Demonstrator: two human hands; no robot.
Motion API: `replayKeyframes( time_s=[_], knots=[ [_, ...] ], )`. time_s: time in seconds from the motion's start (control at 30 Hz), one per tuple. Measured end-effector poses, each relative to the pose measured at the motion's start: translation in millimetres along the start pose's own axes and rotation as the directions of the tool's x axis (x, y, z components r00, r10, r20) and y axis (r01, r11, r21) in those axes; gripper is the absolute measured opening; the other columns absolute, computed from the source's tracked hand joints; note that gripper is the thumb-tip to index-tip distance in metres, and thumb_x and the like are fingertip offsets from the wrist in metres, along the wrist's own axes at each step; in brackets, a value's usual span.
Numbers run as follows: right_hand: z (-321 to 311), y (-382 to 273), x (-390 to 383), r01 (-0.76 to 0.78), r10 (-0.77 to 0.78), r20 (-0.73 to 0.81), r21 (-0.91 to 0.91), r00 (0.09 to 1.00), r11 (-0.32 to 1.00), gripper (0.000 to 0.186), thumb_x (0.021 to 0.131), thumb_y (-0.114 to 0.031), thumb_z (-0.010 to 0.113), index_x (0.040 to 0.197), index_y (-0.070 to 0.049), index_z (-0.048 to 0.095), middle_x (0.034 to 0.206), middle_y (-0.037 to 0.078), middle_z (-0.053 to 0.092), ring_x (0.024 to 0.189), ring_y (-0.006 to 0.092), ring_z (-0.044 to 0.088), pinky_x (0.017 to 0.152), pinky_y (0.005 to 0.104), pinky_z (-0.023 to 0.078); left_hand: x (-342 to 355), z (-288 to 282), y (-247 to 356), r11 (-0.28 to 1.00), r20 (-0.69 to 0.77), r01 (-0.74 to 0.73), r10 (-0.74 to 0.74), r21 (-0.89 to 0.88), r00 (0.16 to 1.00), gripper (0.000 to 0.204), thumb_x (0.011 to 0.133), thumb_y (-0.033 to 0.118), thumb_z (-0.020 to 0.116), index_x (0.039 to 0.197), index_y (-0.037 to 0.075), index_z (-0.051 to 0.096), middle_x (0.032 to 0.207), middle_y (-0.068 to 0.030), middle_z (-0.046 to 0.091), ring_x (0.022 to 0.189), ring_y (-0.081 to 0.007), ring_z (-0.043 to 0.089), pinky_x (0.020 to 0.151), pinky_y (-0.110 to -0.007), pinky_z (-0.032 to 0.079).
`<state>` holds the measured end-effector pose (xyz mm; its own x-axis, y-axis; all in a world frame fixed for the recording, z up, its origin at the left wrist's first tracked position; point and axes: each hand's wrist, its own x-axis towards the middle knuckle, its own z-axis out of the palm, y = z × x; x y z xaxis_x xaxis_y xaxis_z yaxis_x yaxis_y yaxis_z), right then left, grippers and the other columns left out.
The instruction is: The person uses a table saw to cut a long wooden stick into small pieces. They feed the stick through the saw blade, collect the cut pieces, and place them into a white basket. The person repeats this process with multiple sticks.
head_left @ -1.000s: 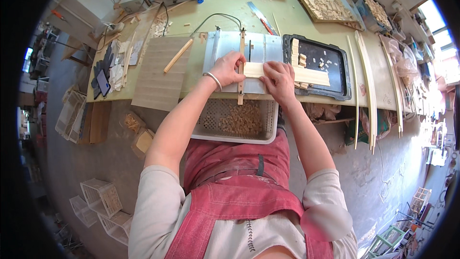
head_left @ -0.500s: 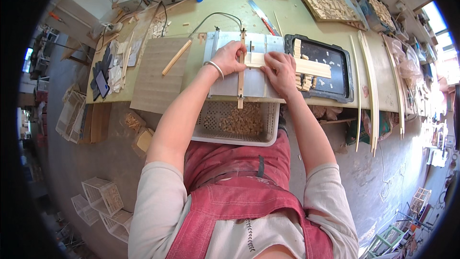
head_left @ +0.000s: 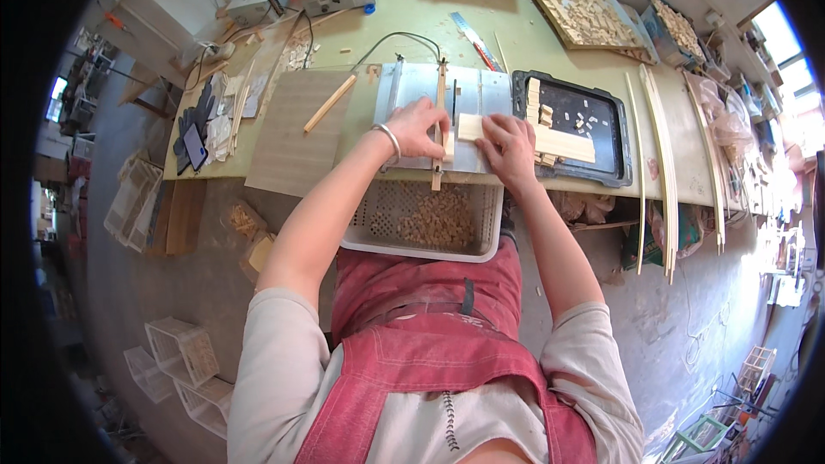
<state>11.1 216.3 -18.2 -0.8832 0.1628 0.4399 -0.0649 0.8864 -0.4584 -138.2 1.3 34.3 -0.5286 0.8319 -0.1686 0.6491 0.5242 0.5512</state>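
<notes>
A metal work plate (head_left: 411, 90) lies on the bench before me, with a narrow wooden bar (head_left: 441, 99) running across it from back to front. My left hand (head_left: 418, 127) is closed at this bar, fingertips around a short pale wood piece (head_left: 449, 146) beside it. A dark upright slot or blade (head_left: 455, 96) shows just right of the bar. My right hand (head_left: 509, 144) is closed over flat wooden strips (head_left: 563, 144) lying side by side. Their left end (head_left: 469, 127) stands a little apart from the bar; their right end reaches over a black tray (head_left: 623, 150).
Below the bench edge, a perforated plastic basket (head_left: 369, 228) holds many small wood blocks (head_left: 436, 216). A brown board (head_left: 288, 142) with a wood stick (head_left: 330, 105) lies left. Long strips (head_left: 660, 163) overhang the edge at right. A ruler (head_left: 471, 37) lies behind the plate.
Both hands have moved toward me. The strips' left end has come away from the bar, and a short wood piece now shows at my left fingertips. The view has shifted slightly.
</notes>
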Motion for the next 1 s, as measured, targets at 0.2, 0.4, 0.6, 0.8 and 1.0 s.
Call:
replayKeyframes(
  time_s=[0.2, 0.4, 0.6, 0.8, 1.0],
  knots=[
    [-12, -24, -36, 0.029, -0.032, 0.066, 0.042, 0.997, 0.999, 0.042, 0.092, -0.031, 0.077, 0.128, -0.010, 0.073, 0.133, 0.008, 0.065, 0.130, 0.0291, 0.056, 0.121, 0.0530, 0.029, -16, 10, -8, 0.918, 0.105, 0.015, 0.029, -0.397, 0.994, 0.031, 0.080, 0.029, 0.083, 0.100, 0.009, 0.071, 0.106, -0.0077, 0.056, 0.096, -0.0200, 0.058, 0.092, -0.034, 0.052],
    [-2, -32, -21, 0.033, -0.038, 0.069, 0.073, 0.997, 0.997, 0.039, 0.091, -0.028, 0.077, 0.125, -0.011, 0.073, 0.132, 0.006, 0.065, 0.130, 0.0272, 0.055, 0.120, 0.0532, 0.028, -17, 18, -1, 0.982, -0.145, -0.025, -0.003, -0.188, 0.989, 0.048, 0.076, 0.029, 0.085, 0.115, 0.009, 0.064, 0.102, -0.0086, 0.061, 0.093, -0.0228, 0.063, 0.087, -0.037, 0.056],
    [4, -30, -11, 0.002, -0.006, 0.060, 0.071, 0.998, 0.997, 0.039, 0.091, -0.028, 0.077, 0.125, -0.011, 0.073, 0.131, 0.006, 0.066, 0.129, 0.0271, 0.056, 0.120, 0.0531, 0.028, -8, 26, -5, 0.990, -0.229, -0.041, 0.008, -0.138, 0.973, 0.049, 0.072, 0.026, 0.085, 0.113, 0.011, 0.064, 0.100, -0.0085, 0.063, 0.091, -0.0245, 0.065, 0.084, -0.037, 0.057],
    [13, -21, 4, 0.004, -0.007, 0.038, 0.070, 0.999, 0.998, 0.039, 0.090, -0.028, 0.078, 0.125, -0.011, 0.074, 0.130, 0.006, 0.066, 0.128, 0.0272, 0.057, 0.120, 0.0536, 0.029, 7, 20, -8, 0.980, -0.210, 0.012, -0.055, -0.199, 0.976, 0.048, 0.072, 0.023, 0.084, 0.113, 0.008, 0.064, 0.100, -0.0082, 0.064, 0.090, -0.0234, 0.065, 0.084, -0.037, 0.057],
    [19, -12, 21, -0.005, 0.004, 0.035, 0.051, 0.999, 0.999, 0.039, 0.089, -0.027, 0.079, 0.125, -0.011, 0.074, 0.130, 0.007, 0.067, 0.128, 0.0279, 0.057, 0.119, 0.0529, 0.030, 24, 15, -18, 0.978, -0.255, -0.024, -0.030, -0.208, 0.966, 0.048, 0.072, 0.022, 0.083, 0.113, 0.007, 0.063, 0.098, -0.0077, 0.062, 0.089, -0.0223, 0.063, 0.084, -0.036, 0.056]
  ],
)
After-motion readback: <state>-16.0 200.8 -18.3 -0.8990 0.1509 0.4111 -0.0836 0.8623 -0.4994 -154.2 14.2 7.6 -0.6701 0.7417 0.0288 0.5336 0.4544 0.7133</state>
